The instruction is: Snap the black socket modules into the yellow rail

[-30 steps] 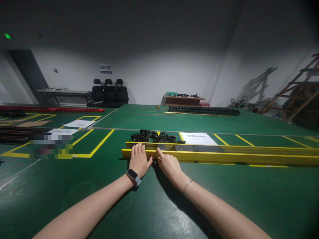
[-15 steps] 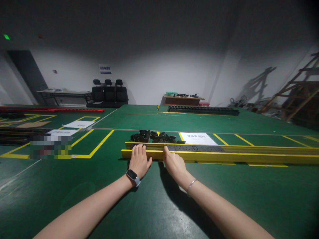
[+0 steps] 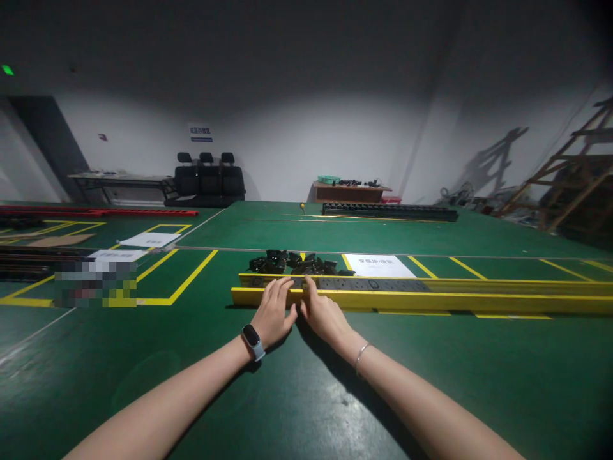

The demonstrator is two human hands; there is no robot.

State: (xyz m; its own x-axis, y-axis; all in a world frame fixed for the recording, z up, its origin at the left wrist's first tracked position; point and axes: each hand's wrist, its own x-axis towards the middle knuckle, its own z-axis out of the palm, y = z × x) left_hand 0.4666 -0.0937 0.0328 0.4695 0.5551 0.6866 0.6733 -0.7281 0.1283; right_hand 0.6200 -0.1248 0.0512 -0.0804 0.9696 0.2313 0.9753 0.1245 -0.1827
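A long yellow rail lies across the green table, its channel holding a row of black socket modules. My left hand rests over the rail's near wall, fingers apart and fingertips on the modules near the left end. Close beside it on the right, my right hand has its index finger stretched onto a module, the other fingers curled at the near wall. Neither hand grasps anything that shows. Behind the rail sits a pile of black parts, with a white printed sheet to its right.
More white sheets and dark rails lie at the left, with red rails beyond. A black rail lies at the table's far side. Black seats and a wooden ladder stand farther off.
My left hand has shifted right along the rail, uncovering a module near the left end. My right hand has moved slightly left, its index finger now extended. The two hands are closer together.
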